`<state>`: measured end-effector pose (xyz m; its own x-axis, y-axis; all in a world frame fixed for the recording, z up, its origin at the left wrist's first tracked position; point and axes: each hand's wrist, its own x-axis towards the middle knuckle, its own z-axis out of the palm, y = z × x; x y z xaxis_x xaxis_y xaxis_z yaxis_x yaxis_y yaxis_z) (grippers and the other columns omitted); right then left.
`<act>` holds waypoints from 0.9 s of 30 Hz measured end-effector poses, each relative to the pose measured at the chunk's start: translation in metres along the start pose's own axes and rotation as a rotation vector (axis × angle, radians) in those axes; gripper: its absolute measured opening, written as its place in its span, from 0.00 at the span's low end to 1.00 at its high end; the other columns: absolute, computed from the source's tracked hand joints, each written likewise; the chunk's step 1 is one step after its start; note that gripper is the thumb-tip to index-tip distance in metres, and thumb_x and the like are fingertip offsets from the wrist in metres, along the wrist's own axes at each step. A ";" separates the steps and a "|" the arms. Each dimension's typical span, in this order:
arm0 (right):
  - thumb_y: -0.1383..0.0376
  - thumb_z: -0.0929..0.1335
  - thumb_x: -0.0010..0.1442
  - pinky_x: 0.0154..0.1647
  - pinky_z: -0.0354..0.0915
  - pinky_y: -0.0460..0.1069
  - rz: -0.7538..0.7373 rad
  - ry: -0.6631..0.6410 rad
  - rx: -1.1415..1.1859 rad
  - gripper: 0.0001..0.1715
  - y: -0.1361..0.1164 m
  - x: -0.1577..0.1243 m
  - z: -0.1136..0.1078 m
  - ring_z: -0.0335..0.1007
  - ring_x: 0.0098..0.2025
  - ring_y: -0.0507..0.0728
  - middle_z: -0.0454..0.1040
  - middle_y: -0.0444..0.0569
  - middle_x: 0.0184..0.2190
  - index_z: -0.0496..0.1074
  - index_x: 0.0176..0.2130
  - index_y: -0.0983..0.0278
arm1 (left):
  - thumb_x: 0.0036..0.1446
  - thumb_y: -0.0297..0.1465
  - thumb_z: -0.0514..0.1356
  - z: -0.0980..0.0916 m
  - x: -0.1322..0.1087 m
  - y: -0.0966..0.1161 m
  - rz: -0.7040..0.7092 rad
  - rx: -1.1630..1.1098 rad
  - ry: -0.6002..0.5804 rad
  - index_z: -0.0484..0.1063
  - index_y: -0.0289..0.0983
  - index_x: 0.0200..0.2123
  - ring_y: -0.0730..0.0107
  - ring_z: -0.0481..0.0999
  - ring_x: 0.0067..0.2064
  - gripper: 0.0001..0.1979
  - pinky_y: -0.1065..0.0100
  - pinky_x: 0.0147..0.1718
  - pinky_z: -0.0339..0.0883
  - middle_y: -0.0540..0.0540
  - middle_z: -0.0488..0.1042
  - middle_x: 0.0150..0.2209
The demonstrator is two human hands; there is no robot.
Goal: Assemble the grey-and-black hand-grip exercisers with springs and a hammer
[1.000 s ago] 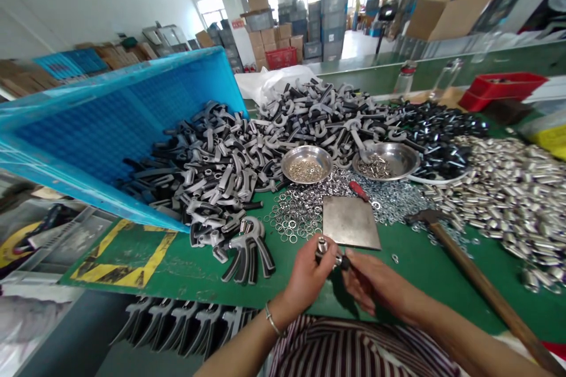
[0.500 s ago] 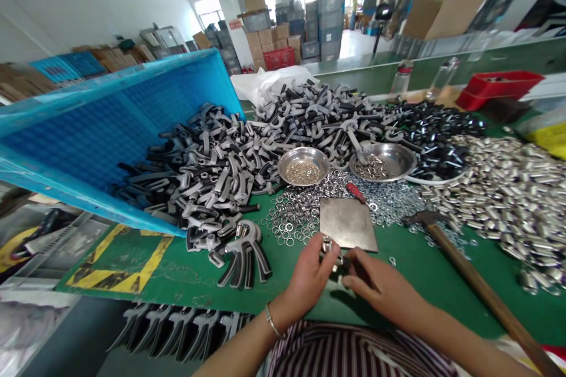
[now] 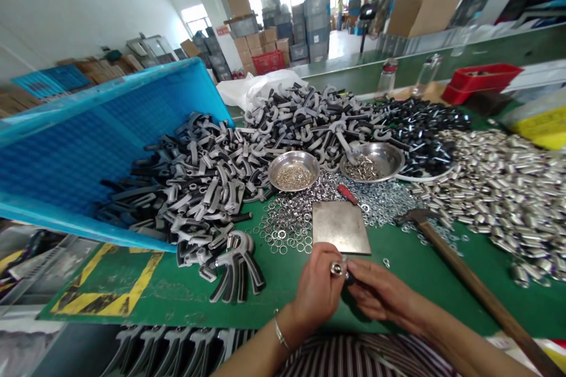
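My left hand and my right hand meet low in the middle of the view, just above the green table top. Both are closed in a pinch on one small shiny metal part with a dark end. A square steel plate lies flat just beyond my fingers. Left of my left hand stand finished grey and black hand grippers.
A tilted blue crate spills grey and black handles. Two steel bowls, loose washers, a red-handled tool, a hammer and a heap of metal sleeves crowd the table. Boxes stand far behind.
Both hands drew a little nearer to me with the small part, away from the plate. The camera shifted, so the table contents slid slightly left.
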<state>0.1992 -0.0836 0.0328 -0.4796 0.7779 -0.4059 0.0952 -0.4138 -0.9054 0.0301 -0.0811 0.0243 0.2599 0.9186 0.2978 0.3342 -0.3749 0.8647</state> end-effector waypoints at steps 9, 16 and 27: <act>0.42 0.62 0.63 0.23 0.61 0.47 -0.117 0.155 -0.145 0.26 0.017 -0.009 0.006 0.62 0.21 0.53 0.66 0.43 0.21 0.68 0.34 0.60 | 0.68 0.30 0.50 0.008 0.002 0.004 -0.088 0.050 0.025 0.66 0.37 0.39 0.64 0.69 0.44 0.07 0.62 0.47 0.65 0.42 0.67 0.41; 0.42 0.62 0.65 0.22 0.61 0.46 -0.088 0.060 -0.095 0.26 0.022 -0.012 -0.006 0.64 0.20 0.52 0.71 0.43 0.21 0.69 0.33 0.61 | 0.69 0.32 0.48 0.007 0.011 0.005 -0.059 0.051 -0.083 0.65 0.37 0.39 0.64 0.69 0.44 0.09 0.63 0.46 0.66 0.42 0.68 0.41; 0.50 0.63 0.66 0.60 0.63 0.59 -0.206 0.403 -0.754 0.25 0.027 -0.014 -0.082 0.72 0.55 0.65 0.76 0.55 0.54 0.71 0.54 0.60 | 0.64 0.34 0.55 0.010 0.132 -0.041 0.079 0.819 -0.435 0.71 0.33 0.41 0.55 0.67 0.50 0.10 0.55 0.52 0.62 0.39 0.69 0.45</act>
<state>0.2800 -0.0670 0.0043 -0.2199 0.9693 -0.1098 0.6602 0.0650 -0.7483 0.0596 0.0540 0.0242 0.5705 0.8210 0.0232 0.7932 -0.5580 0.2439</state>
